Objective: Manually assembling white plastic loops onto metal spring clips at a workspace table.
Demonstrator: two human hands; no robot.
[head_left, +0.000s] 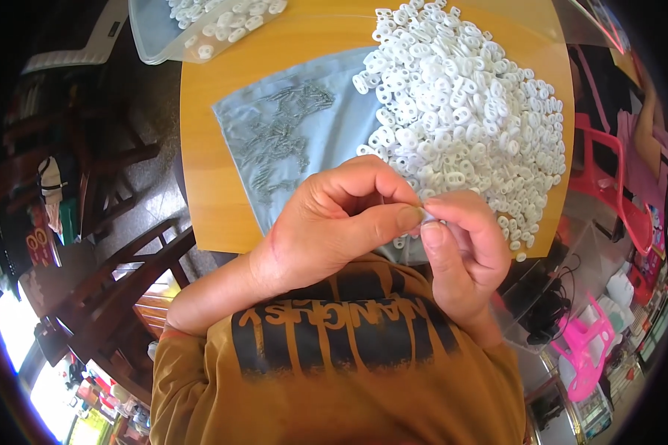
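In front of my chest, at the table's near edge, both hands meet fingertip to fingertip. My right hand (467,248) pinches a small white plastic piece (426,216), mostly covered by the fingers. Thumb and forefinger of my left hand (341,215) are closed against its left side; whatever they grip is hidden. Beyond the hands, to the right, rises a big heap of white oval two-holed plastic pieces (453,96). Small thin metal springs (278,137) lie scattered on a light blue cloth (341,119) to the left of the heap.
The wooden table (200,178) carries cloth and heap. A translucent plastic bin (152,37) with more white pieces stands at the far left. Dark wooden chairs (119,289) are on the left, pink plastic chairs (608,193) on the right. Another person's arm (649,126) shows at far right.
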